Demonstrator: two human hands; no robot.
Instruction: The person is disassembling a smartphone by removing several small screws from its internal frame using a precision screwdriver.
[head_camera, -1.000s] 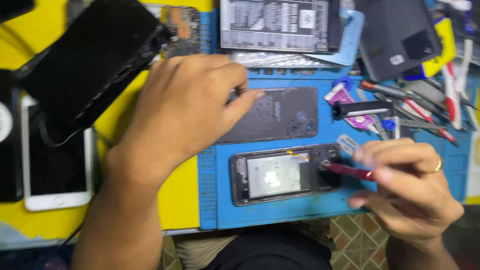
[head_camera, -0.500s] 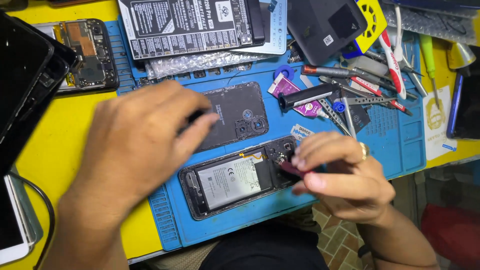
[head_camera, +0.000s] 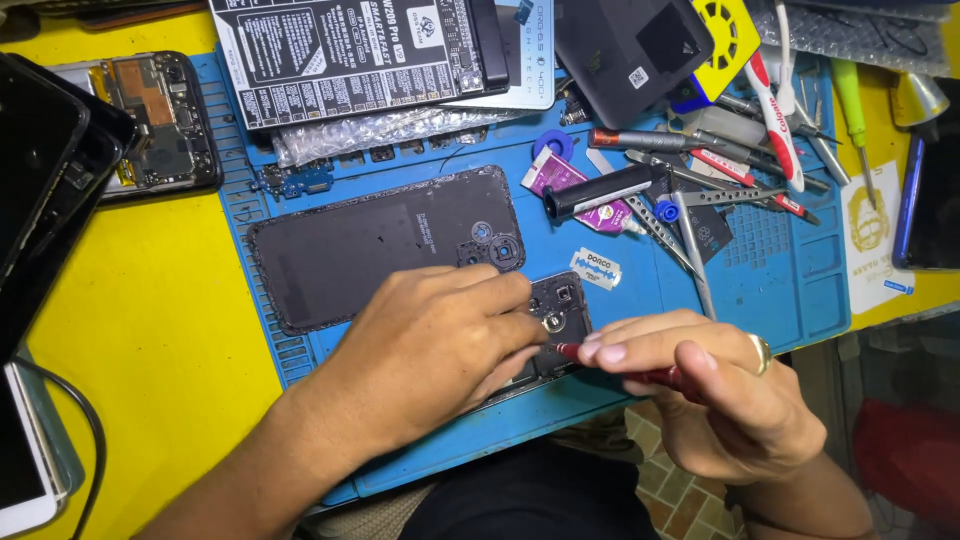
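My left hand (head_camera: 430, 345) lies flat over an opened phone body (head_camera: 560, 315) near the front edge of the blue work mat (head_camera: 760, 270), pressing it down; most of the phone is hidden under it. My right hand (head_camera: 700, 385), a ring on one finger, grips a red-handled screwdriver (head_camera: 640, 373) whose tip touches the phone's camera end. Just behind my left hand lies the phone's detached black back cover (head_camera: 380, 245), inner side up.
A razor blade (head_camera: 596, 268), tweezers (head_camera: 690, 245), several screwdrivers and a black cylinder (head_camera: 600, 192) crowd the mat's right half. A black printed board (head_camera: 350, 55) sits at the back. Another opened phone (head_camera: 160, 120), dark phones (head_camera: 40, 180) and a white phone (head_camera: 25, 470) lie on the yellow table at left.
My left hand has come down from the back cover onto the opened phone, covering it. My right hand has brought the screwdriver tip to the camera end. The view has shifted.
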